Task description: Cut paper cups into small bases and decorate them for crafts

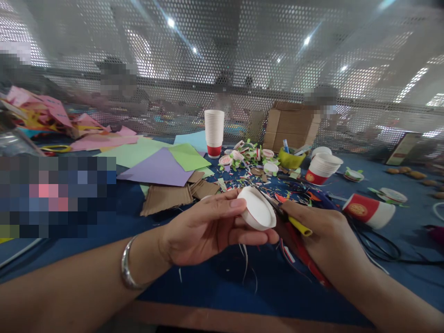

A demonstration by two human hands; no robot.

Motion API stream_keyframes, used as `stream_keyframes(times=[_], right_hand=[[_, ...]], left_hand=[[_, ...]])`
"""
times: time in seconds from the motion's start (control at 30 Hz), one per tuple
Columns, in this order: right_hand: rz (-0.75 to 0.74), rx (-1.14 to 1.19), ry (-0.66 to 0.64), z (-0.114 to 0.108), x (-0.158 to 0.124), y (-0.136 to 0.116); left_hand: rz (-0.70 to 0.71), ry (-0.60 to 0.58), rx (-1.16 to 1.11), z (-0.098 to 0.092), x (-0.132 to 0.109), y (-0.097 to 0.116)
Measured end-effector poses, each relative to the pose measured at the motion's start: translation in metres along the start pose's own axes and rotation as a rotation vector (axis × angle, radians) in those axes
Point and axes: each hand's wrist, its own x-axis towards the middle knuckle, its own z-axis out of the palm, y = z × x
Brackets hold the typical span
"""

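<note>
Head view: holding a shallow white paper cup bottom [257,208] in the left hand [208,226], with the thumb [238,203] pressed over its left rim and the other fingers [248,237] curled beneath. Raised above the front of the desk [194,286], with the hollow face tipped toward the camera. Gripping scissors [300,225] with yellow and red on the handles in the right hand [322,231], fingers closed round them, with the blades up at the right side of the rim. Impossible to tell an actual cut from blades merely lying alongside.

Judging by the low wall on the piece and the small point at its lower right, probably partway through trimming round the edge. Seems to call next for turning the piece a little with the left fingers, keeping fingertips clear of the cutting line, and following the rim in short snips. Best to hold lightly: likely to buckle under a hard squeeze.

Visible below the hands: thin paper strips [246,263]. Farther back: round pieces with green paper bits [271,167], an upright stack of cups [214,134], and, at the right, a red-and-white cup [369,210] lying on its side.
</note>
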Motion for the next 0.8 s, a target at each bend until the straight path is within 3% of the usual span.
stream_keyframes(times=[0.23, 0.4, 0.7, 0.8], right_hand=[[-0.028, 0.024, 0.052, -0.002, 0.002, 0.003], [0.122, 0.133, 0.134, 0.004, 0.003, 0.008], [0.183, 0.121, 0.053, 0.008, 0.008, 0.014], [0.225, 0.081, 0.005, 0.009, 0.008, 0.021]], left_hand=[[-0.043, -0.041, -0.039, -0.002, 0.001, 0.004], [-0.071, -0.015, -0.077, -0.004, 0.003, 0.008], [-0.089, 0.103, -0.069, -0.006, 0.005, 0.011], [-0.025, 0.187, 0.011, -0.004, 0.004, 0.017]])
